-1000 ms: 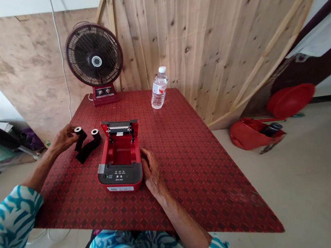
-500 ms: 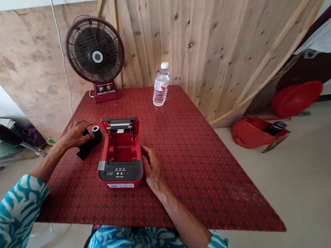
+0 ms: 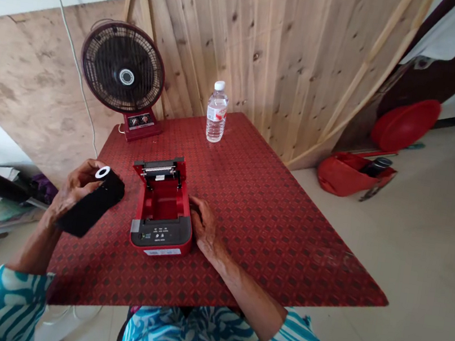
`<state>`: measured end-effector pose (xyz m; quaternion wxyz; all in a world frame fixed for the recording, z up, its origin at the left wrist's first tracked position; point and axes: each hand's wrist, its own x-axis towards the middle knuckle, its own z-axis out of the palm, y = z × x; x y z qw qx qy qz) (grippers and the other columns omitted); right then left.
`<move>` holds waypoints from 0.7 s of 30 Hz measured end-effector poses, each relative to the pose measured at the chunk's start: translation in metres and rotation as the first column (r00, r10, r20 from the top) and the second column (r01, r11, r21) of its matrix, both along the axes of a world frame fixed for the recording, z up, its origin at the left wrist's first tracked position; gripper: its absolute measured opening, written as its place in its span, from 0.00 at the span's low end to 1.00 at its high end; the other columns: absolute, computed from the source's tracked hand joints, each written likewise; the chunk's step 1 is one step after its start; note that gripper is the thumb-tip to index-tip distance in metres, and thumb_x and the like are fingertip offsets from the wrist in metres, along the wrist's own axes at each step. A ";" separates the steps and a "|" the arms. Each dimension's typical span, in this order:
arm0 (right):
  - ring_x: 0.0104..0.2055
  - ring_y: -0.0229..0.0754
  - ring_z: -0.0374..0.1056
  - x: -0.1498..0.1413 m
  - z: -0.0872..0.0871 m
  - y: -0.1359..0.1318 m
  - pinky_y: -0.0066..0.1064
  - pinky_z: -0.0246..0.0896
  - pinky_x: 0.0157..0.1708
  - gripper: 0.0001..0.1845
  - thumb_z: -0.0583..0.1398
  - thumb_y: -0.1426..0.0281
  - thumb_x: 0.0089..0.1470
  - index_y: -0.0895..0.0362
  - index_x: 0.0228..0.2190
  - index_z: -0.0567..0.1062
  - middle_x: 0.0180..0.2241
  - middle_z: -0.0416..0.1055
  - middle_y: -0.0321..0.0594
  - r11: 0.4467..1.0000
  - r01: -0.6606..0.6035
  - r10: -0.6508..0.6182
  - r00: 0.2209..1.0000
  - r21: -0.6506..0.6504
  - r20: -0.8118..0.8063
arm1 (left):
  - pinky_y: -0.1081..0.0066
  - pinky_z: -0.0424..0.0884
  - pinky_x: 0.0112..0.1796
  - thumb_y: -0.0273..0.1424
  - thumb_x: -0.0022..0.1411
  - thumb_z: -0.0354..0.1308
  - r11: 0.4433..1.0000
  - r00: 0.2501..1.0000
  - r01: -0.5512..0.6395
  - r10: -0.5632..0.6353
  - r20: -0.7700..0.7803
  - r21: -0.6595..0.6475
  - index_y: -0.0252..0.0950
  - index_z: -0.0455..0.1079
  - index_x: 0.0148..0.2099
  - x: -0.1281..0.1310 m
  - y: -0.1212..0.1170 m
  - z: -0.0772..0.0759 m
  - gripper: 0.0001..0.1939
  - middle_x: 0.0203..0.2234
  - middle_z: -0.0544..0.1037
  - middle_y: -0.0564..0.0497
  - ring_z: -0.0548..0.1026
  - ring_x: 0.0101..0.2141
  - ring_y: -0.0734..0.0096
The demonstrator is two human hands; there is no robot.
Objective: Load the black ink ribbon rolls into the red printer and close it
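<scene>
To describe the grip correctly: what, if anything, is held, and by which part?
The left hand holds the black roll by its side, near the white-cored end. The right hand touches the red device at its right side.

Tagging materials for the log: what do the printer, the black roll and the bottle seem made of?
Printer: likely hard plastic, red and dark grey; smooth, moulded-looking shell, slight sheen.
Black roll: perhaps coated paper or film, matte; thin strip trails from a white-ringed end.
Bottle: probably thin plastic, glossy; clear, ribbed walls.
</scene>
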<state>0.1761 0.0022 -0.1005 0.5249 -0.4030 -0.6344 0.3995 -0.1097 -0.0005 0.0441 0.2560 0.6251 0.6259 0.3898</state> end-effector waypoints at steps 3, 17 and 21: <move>0.51 0.43 0.68 -0.001 -0.001 0.000 0.42 0.63 0.54 0.18 0.49 0.70 0.61 0.52 0.49 0.71 0.47 0.72 0.43 1.000 0.008 -0.008 1.000 0.006 -0.008 | 0.66 0.74 0.35 0.42 0.53 0.64 0.980 0.979 0.201 -0.201 -0.021 -0.013 0.39 0.71 0.43 0.029 -0.014 0.013 0.18 0.34 0.80 0.47 0.78 0.33 0.61; 0.53 0.43 0.67 -0.004 -0.008 0.004 0.41 0.61 0.56 0.19 0.49 0.73 0.59 0.53 0.50 0.70 0.48 0.70 0.45 1.000 0.010 -0.010 1.000 0.025 -0.007 | 0.60 0.73 0.41 0.28 0.61 0.59 0.883 0.313 0.277 -0.456 -0.833 -0.380 0.37 0.76 0.45 0.133 0.012 -0.005 0.09 0.41 0.81 0.41 0.78 0.44 0.50; 0.54 0.44 0.66 -0.004 -0.009 0.005 0.42 0.60 0.57 0.20 0.49 0.73 0.59 0.53 0.51 0.70 0.49 0.70 0.45 1.000 -0.005 0.005 1.000 0.027 -0.016 | 0.64 0.72 0.43 0.27 0.59 0.61 0.852 0.312 0.279 -0.517 -0.797 -0.443 0.40 0.77 0.41 0.134 0.028 -0.011 0.07 0.38 0.82 0.44 0.79 0.42 0.55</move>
